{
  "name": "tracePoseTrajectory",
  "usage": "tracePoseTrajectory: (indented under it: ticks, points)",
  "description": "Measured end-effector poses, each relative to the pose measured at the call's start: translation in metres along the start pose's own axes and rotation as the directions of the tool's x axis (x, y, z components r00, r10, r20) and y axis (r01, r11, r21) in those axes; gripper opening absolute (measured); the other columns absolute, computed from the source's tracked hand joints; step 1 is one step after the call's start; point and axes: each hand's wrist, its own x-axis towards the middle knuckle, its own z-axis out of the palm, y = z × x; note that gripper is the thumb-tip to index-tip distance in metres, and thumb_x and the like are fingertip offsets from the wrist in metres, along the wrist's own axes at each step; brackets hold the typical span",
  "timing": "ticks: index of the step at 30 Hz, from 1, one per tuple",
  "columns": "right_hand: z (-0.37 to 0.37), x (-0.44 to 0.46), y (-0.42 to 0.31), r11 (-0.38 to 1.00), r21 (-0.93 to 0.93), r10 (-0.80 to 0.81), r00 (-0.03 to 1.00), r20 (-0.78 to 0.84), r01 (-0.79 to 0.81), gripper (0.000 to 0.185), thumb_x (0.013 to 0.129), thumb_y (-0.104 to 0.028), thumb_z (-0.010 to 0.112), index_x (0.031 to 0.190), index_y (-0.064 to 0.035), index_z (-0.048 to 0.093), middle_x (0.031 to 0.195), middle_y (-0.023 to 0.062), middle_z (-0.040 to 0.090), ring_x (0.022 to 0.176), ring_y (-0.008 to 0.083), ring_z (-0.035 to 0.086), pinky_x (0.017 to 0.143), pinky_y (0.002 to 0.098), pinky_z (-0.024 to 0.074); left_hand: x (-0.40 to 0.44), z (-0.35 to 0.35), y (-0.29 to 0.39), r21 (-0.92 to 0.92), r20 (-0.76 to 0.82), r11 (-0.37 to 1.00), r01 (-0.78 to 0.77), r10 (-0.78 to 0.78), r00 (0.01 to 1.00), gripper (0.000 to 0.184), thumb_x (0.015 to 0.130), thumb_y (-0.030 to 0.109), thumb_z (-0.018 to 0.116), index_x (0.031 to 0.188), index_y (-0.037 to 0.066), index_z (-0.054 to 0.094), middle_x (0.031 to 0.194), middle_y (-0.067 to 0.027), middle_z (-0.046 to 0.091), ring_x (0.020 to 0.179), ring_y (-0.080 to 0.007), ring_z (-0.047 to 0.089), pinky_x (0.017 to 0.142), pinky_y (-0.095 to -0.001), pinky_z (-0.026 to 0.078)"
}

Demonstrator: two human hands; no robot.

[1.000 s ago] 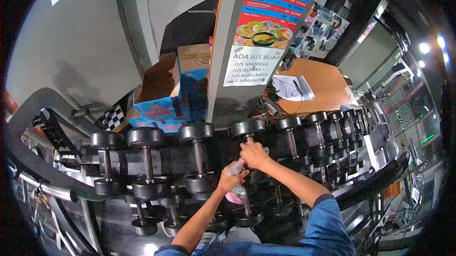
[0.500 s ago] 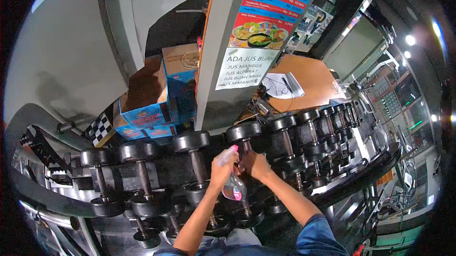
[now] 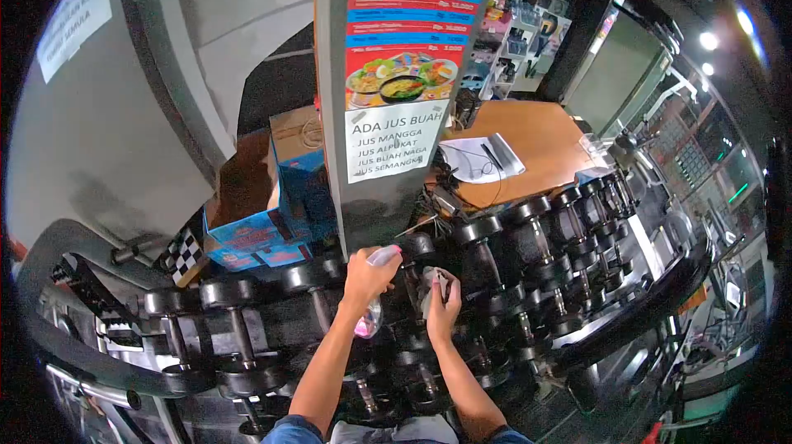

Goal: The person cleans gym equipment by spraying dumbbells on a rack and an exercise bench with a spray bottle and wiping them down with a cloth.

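Note:
My left hand (image 3: 367, 277) is closed round the neck of a clear spray bottle (image 3: 369, 318) with a pink nozzle and a pink label. Its nozzle points up and right, over a dumbbell (image 3: 411, 279) on the upper rack row. To the right of that dumbbell, my right hand (image 3: 443, 305) holds a crumpled greyish cloth (image 3: 434, 286) between thumb and fingers. The cloth is raised beside the dumbbell's handle. Part of the handle lies hidden behind my hands.
Black dumbbells (image 3: 235, 292) fill two rack rows on both sides. Behind them stand a pillar with a menu poster (image 3: 408, 28), blue cardboard boxes (image 3: 247, 231) and a wooden desk (image 3: 544, 139) with papers. A curved rack frame (image 3: 635, 316) runs along the right.
My left hand has moved up and left with the bottle. My right hand has come away from the dumbbell and turned, so the cloth now shows. The view has shifted.

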Motion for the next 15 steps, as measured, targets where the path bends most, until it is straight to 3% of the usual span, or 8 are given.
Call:
tracePoseTrajectory:
  ticks: [4, 6, 7, 9, 12, 13, 15]
  points:
    - [-0.001, 0.006, 0.002, 0.997, 0.068, -0.046, 0.999, -0.001, 0.046, 0.023, 0.091, -0.013, 0.061, 0.110, -0.0011, 0.057, 0.105, 0.0112, 0.059, 0.098, 0.0235, 0.058, 0.089, 0.0360, 0.0439, 0.009, 0.005, -0.005, 0.037, 0.021, 0.997, 0.065, -0.066, 0.998, 0.030, 0.080, 0.025, 0.068, 0.087, -0.004, 0.067, 0.063, -0.0097, 0.064, 0.049, -0.0147, 0.063, 0.045, -0.0281, 0.051]
    - [0.002, 0.008, -0.005, 0.991, 0.112, -0.066, 0.998, -0.015, 0.068, 0.023, 0.089, -0.010, 0.062, 0.111, -0.0018, 0.057, 0.105, 0.0101, 0.059, 0.098, 0.0232, 0.058, 0.090, 0.0359, 0.0440, 0.012, 0.006, -0.010, -0.002, 0.009, 1.000, -0.009, 0.009, 1.000, 0.029, 0.080, 0.024, 0.068, 0.086, -0.004, 0.067, 0.062, -0.0086, 0.064, 0.048, -0.0141, 0.062, 0.045, -0.0280, 0.051]
    - [0.003, 0.008, -0.011, 0.989, 0.145, -0.017, 1.000, -0.025, 0.021, 0.025, 0.088, -0.008, 0.064, 0.111, -0.0024, 0.058, 0.106, 0.0096, 0.059, 0.100, 0.0225, 0.058, 0.091, 0.0358, 0.0444, 0.012, 0.006, -0.013, -0.049, -0.010, 0.996, -0.078, 0.078, 0.997, 0.027, 0.080, 0.023, 0.068, 0.084, -0.004, 0.066, 0.062, -0.0075, 0.063, 0.047, -0.0134, 0.061, 0.044, -0.0278, 0.051]
    - [0.001, 0.009, -0.007, 0.984, 0.174, 0.033, 0.999, -0.036, -0.026, 0.027, 0.086, -0.005, 0.065, 0.112, -0.0030, 0.058, 0.108, 0.0092, 0.060, 0.101, 0.0219, 0.058, 0.092, 0.0357, 0.0447, 0.013, 0.002, -0.020, -0.099, 0.005, 0.993, -0.063, 0.063, 0.998, 0.024, 0.082, 0.020, 0.067, 0.083, -0.004, 0.065, 0.060, -0.0056, 0.060, 0.044, -0.0122, 0.058, 0.044, -0.0280, 0.051]
    - [-0.006, 0.010, -0.013, 0.938, 0.273, 0.193, 0.975, 0.108, -0.215, 0.028, 0.084, 0.000, 0.065, 0.111, -0.0043, 0.061, 0.112, 0.0099, 0.062, 0.106, 0.0229, 0.059, 0.094, 0.0355, 0.0450, 0.014, -0.001, -0.034, -0.275, 0.050, 0.960, -0.043, 0.059, 0.997, 0.021, 0.086, 0.018, 0.064, 0.090, -0.003, 0.065, 0.063, -0.0031, 0.058, 0.044, -0.0100, 0.055, 0.045, -0.0277, 0.053]
    - [-0.006, 0.014, -0.013, 0.940, 0.266, 0.191, 0.976, 0.106, -0.213, 0.028, 0.084, 0.000, 0.065, 0.111, -0.0043, 0.061, 0.112, 0.0099, 0.062, 0.106, 0.0229, 0.059, 0.094, 0.0355, 0.0450, 0.015, -0.001, -0.038, -0.283, 0.051, 0.958, -0.041, 0.057, 0.997, 0.021, 0.086, 0.018, 0.064, 0.090, -0.003, 0.065, 0.063, -0.0031, 0.058, 0.044, -0.0100, 0.055, 0.045, -0.0277, 0.053]
    - [-0.006, 0.027, -0.010, 0.998, 0.062, -0.030, 0.999, -0.033, 0.032, 0.028, 0.082, 0.005, 0.063, 0.108, -0.0027, 0.062, 0.111, 0.0096, 0.063, 0.104, 0.0233, 0.061, 0.092, 0.0349, 0.0461, 0.015, -0.002, -0.050, -0.413, 0.050, 0.910, -0.037, 0.063, 0.997, 0.020, 0.087, 0.016, 0.063, 0.095, -0.003, 0.063, 0.067, -0.0041, 0.059, 0.045, -0.0106, 0.055, 0.045, -0.0281, 0.053]
